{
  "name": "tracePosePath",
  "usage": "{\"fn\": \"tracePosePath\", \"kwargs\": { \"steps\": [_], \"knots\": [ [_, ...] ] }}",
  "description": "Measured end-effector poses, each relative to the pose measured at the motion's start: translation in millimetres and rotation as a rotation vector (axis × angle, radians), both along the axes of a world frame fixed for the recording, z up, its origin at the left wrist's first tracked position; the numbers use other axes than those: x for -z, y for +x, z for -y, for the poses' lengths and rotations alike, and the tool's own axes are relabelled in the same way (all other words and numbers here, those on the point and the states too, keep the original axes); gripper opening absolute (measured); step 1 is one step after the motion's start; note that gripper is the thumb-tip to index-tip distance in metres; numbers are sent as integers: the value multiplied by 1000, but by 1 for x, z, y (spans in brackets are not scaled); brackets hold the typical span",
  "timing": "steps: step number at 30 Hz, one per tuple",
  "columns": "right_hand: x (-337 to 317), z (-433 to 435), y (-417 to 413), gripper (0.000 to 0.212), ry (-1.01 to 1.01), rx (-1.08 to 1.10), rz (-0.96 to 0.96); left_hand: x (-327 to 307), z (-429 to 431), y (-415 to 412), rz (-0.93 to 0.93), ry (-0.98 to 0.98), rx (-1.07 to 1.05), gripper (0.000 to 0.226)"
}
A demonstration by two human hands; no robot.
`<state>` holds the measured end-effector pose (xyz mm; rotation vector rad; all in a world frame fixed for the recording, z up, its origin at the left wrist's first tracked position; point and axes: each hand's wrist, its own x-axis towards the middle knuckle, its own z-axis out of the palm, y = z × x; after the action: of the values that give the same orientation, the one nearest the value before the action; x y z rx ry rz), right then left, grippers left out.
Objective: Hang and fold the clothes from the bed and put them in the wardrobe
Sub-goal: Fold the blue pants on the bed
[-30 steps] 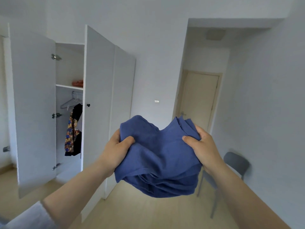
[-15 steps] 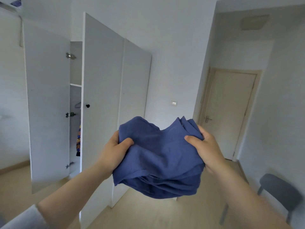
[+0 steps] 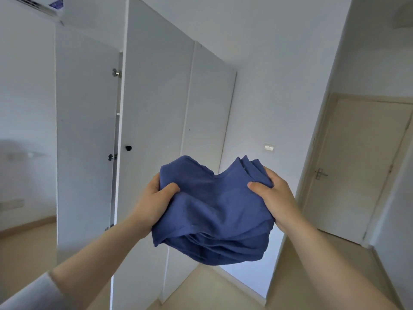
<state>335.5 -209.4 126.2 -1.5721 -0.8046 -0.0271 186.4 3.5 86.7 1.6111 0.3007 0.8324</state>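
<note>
Right now the blue cloth (image 3: 212,209) is folded into a soft, thick bundle, so the folding part for this one looks done. It is up in the air in front of the white wardrobe (image 3: 207,104). It is not inside it yet.

The left hand (image 3: 156,198) grips the left side of the bundle, with the thumb on top and the fingers under. The right hand (image 3: 274,198) grips the right side the same way. Both hands are curled round the cloth, so no hand is free.

One wardrobe door (image 3: 85,142) is swung open on the left. Just beside it is a door with a small black knob (image 3: 128,148). Only a thin gap shows between the two, so I cannot tell what is already inside.

I think the next job is to bring the bundle round the open door and lay it on a shelf. Both hands are full, but the door is already open, so that should be easy.

The bed is not in view, so I cannot tell how many clothes are left to hang or fold.
</note>
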Motion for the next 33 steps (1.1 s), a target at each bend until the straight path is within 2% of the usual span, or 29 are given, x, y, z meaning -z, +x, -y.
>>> {"fn": "tracePosePath", "kwargs": {
  "steps": [4,10,15,25,33],
  "knots": [
    [2,-44,53,43,-16,-97,17,3,-27,36,-20,8,-66,22],
    [6,-121,127,45,7,-309,-11,3,-72,66,-39,4,-293,21],
    [10,-201,153,46,10,-493,-38,6,-111,63,-70,16,-513,18],
    [26,-376,111,43,-25,-786,-32,21,-223,1,-63,-22,-796,14],
    [20,-529,50,44,-48,-853,-58,17,-354,-57,-68,-46,-847,14]
  ]
}}
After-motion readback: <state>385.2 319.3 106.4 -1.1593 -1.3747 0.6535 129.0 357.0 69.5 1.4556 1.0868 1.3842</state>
